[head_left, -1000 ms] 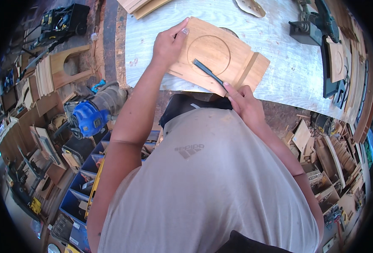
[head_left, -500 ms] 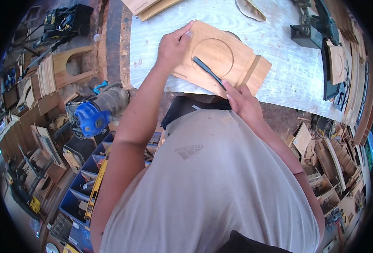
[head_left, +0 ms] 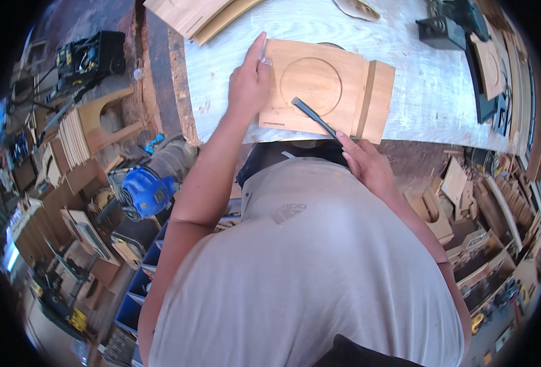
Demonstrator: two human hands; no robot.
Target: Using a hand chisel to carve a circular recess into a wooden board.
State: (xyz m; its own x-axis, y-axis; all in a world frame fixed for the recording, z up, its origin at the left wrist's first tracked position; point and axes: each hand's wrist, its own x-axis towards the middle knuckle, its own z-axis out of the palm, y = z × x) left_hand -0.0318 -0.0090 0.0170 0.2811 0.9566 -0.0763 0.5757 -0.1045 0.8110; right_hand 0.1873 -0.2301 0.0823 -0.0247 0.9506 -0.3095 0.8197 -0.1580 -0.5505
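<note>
A pale wooden board (head_left: 275, 85) with a shallow round recess lies on the white-topped workbench in front of me. My left hand (head_left: 251, 84) grips its left edge, index finger stretched along the side. Low on the right, my right hand (head_left: 368, 160) is closed around a dark chisel (head_left: 313, 115). The chisel slants up to the left, its flat tip over the lower part of the recess; whether it touches the wood I cannot tell. A raised wooden strip (head_left: 368, 101) runs across the board's right end. Part of a round dark thing (head_left: 331, 45) shows behind the board's far edge.
More wooden boards (head_left: 191, 15) lie at the bench's far left, and an irregular flat piece (head_left: 357, 8) at the back. A dark machine (head_left: 441, 33) stands at the far right. Left of the bench is a blue-topped power tool (head_left: 145, 189); wood offcuts (head_left: 466, 189) pile up at right.
The board has turned anticlockwise and now lies nearly square to me. The chisel tip has shifted from the recess's left side to its lower part. Both hands keep their hold.
</note>
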